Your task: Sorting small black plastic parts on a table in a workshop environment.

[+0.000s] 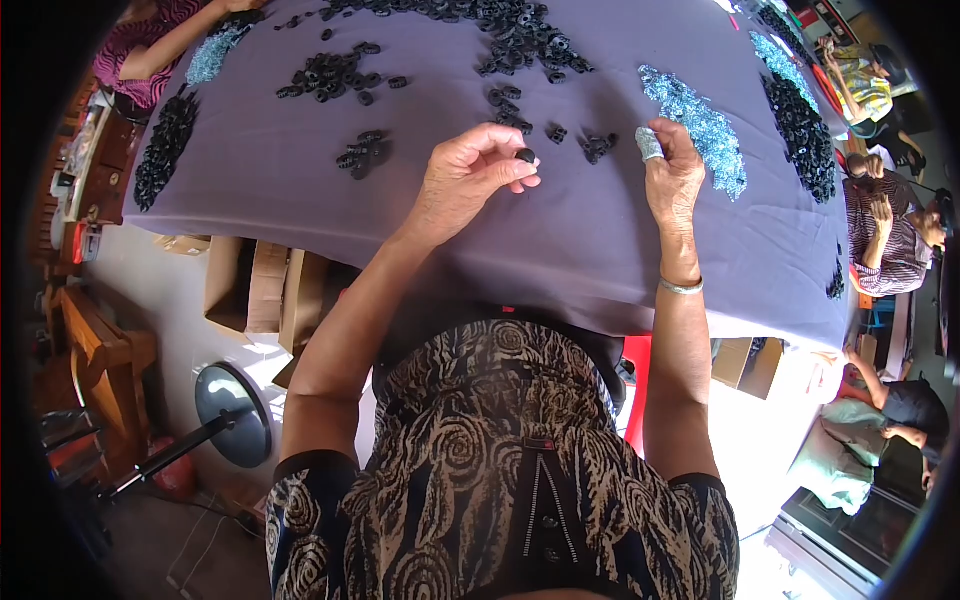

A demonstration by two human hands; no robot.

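Observation:
Between the thumb and fingertips of my left hand point(468, 178) is a small round black piece point(525, 156), held above the cloth. To its right, my right hand point(676, 178) is closed in a pinch; anything in its fingertips is too small to make out. A pale wrap point(649, 143) covers its thumb. Beside that hand spreads a heap of tiny clear light-blue pieces point(718, 140). Small black ring-like pieces point(598, 148) lie between my hands. Another little cluster of black pieces point(363, 154) sits left of my left hand.
A grey-purple cloth point(590, 250) covers the table. Larger black heaps point(330, 78) lie further back, with more at both sides. A co-worker's arm point(175, 48) reaches in at far left; other people sit at right. Cardboard boxes point(268, 285) stand below the table's edge.

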